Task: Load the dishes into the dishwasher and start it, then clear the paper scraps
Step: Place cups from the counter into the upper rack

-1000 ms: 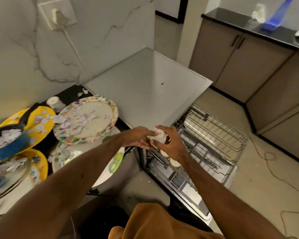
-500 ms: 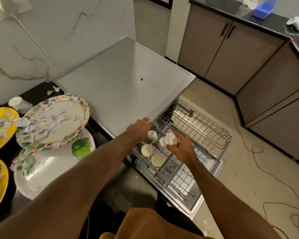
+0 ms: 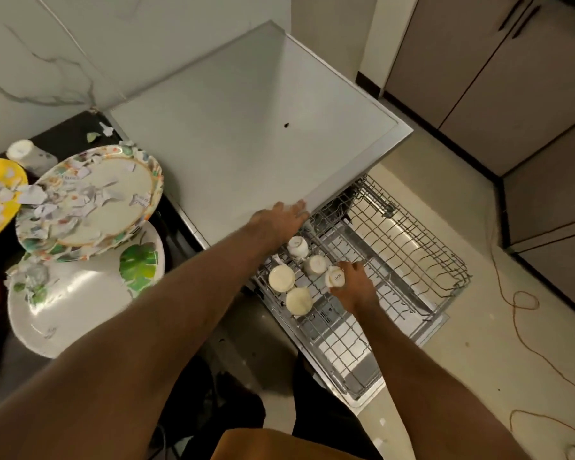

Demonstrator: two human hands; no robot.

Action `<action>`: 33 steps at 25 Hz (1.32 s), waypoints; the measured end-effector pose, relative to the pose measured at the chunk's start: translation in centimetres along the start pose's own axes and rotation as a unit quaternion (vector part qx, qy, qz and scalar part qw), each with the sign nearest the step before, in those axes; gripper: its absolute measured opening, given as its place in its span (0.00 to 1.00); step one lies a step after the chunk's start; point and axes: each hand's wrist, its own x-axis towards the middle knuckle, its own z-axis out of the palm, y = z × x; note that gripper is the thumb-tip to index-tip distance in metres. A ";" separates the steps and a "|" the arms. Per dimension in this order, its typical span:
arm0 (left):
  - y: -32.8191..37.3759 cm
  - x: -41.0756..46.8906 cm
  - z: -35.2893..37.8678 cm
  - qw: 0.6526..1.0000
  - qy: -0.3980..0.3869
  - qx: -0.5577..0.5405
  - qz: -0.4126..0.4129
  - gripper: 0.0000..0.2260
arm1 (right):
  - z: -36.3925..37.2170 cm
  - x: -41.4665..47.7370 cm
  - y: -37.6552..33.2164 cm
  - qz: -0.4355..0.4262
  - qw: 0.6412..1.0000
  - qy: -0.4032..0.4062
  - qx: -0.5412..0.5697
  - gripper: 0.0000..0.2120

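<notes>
The small white cup is now held by the right hand alone, fingers curled round it, down in the rack beside 4 other cups. The left hand has been taken off it and laid on the edge of the dishwasher top, fingers straight and holding nothing.

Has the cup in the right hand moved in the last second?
Yes: the cup went down from the edge of the dishwasher top into the rack.

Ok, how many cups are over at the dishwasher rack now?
5. Four cups sit clustered at the left end of the rack; the fifth cup is in the right hand. The left arm may hide more.
</notes>
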 end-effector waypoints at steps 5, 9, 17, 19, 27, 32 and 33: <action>0.9 0.5 -1.0 0.995 -0.058 0.083 0.020 0.49 | 2.5 1.9 1.8 0.021 0.998 -0.029 -0.054 0.38; 0.9 1.2 -2.1 0.988 -0.109 0.105 0.029 0.45 | 3.7 3.6 2.8 0.028 0.993 -0.044 -0.107 0.40; 1.5 1.1 -2.7 0.979 -0.117 0.161 0.049 0.40 | 5.9 6.0 1.9 0.015 0.986 -0.053 -0.158 0.34; 1.3 1.3 -2.4 0.979 -0.107 0.164 0.052 0.40 | 6.3 6.5 1.8 0.022 0.985 -0.056 -0.161 0.32; 0.8 1.8 -1.2 0.985 -0.099 0.137 0.040 0.45 | 7.5 7.7 2.2 0.021 0.990 -0.055 -0.132 0.35; 0.6 1.6 -0.9 0.986 -0.084 0.138 0.046 0.46 | 8.6 7.7 3.2 0.022 0.994 -0.045 -0.092 0.37; 0.6 1.5 -1.0 0.985 -0.084 0.140 0.048 0.46 | 8.7 7.7 3.4 0.018 0.996 -0.040 -0.079 0.36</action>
